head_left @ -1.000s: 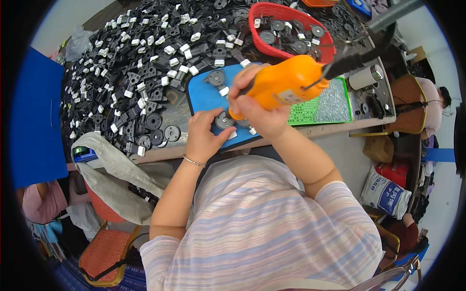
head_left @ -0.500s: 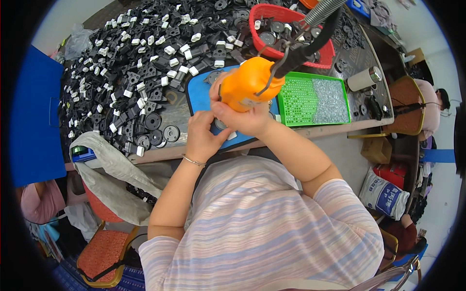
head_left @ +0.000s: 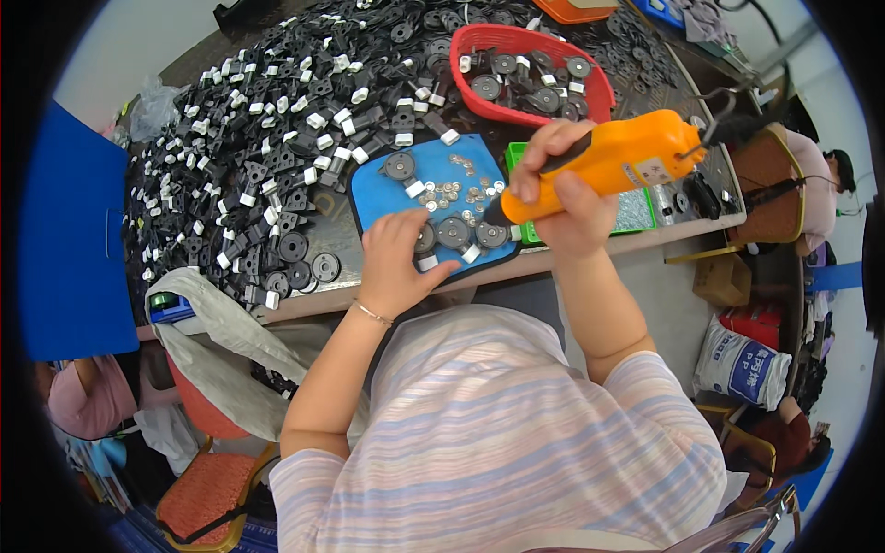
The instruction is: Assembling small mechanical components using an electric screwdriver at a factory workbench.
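Now right hand [head_left: 567,198] clamped on orange screwdriver [head_left: 608,161], tilted lower than before.

Driver [head_left: 618,161] in my right hand [head_left: 567,198]: smooth orange plastic, slight gloss. Blue mat [head_left: 433,198]: matt, rubbery. Round parts [head_left: 452,230]: matt black plastic. Small discs [head_left: 456,192]: shiny metal. Red basket [head_left: 530,41]: glossy plastic.

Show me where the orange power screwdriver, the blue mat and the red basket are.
orange power screwdriver [head_left: 619,158], head view, on the middle of its orange body.
blue mat [head_left: 380,201], head view, on a bare patch near its left edge.
red basket [head_left: 516,41], head view, on its far rim.
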The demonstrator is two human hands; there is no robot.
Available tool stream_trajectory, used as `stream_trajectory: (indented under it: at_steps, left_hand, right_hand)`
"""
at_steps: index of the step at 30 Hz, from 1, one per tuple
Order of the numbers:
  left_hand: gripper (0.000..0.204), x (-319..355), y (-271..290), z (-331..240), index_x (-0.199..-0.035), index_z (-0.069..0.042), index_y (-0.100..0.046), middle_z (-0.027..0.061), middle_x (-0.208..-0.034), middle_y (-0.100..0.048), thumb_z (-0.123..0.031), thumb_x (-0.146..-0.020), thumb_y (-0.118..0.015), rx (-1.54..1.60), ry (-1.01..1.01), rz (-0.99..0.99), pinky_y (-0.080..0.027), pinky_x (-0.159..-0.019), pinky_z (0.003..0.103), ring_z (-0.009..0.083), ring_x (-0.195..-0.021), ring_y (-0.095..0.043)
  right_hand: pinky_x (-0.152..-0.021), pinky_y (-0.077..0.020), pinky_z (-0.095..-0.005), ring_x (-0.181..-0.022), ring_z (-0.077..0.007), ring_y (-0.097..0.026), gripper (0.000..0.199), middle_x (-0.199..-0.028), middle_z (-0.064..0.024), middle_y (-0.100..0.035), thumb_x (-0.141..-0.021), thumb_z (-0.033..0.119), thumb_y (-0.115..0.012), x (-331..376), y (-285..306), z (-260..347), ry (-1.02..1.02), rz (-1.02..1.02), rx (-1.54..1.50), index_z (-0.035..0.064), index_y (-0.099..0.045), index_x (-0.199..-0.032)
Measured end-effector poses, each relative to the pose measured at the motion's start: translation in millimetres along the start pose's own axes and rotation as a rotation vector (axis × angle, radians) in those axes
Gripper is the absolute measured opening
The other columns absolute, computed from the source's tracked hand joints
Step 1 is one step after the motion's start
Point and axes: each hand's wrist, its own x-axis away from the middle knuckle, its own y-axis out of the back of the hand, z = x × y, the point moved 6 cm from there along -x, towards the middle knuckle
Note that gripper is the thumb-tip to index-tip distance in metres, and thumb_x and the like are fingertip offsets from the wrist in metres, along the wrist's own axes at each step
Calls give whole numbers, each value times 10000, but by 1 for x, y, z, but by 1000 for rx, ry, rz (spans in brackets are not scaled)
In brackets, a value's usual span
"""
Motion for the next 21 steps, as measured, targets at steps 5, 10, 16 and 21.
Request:
stream_trajectory:
  at_steps: [5, 10, 16, 21]
  left_hand:
    - [611, -18, -19, -16, -1143, -80, -548, 71, -1028, -573, -389, -652, -742, -115, -160, 92, -375, -820, 395, 267, -987, -500]
    - [520, -23, -17, -6, -1020, -74, -603, 66, -921, -566, -317, -597, -785, -124, -182, 81, -413, -729, 369, 263, -877, -516]
    - [526, -133, 23, -53, -1058, -62, -577, 93, -928, -571, -300, -630, -769, -143, -366, -131, -417, -747, 380, 290, -877, -518]
    - [804, -206, 24, -59, -1225, -64, -489, 123, -1174, -512, -551, -627, -718, -226, -232, -248, -353, -908, 462, 308, -1111, -457]
  right_hand:
    - [-590, -465, -304, -618, -172, -539, 306, -873, -126, -513, -789, 164, -656, 23, 23, 9, -31, -123, 63, 18, -488, -999]
    - [-593, -478, -264, -655, -164, -561, 289, -859, -129, -540, -710, -14, -651, 31, 38, 32, 37, -149, 38, -17, -514, -964]
    - [-595, -454, -296, -635, -172, -532, 312, -895, -130, -506, -791, 150, -650, 38, 56, 40, 52, -200, 134, 13, -473, -1008]
    - [-586, -478, -273, -646, -169, -567, 301, -847, -118, -551, -723, -38, -626, 43, 63, 44, 66, -261, 67, 2, -491, -989]
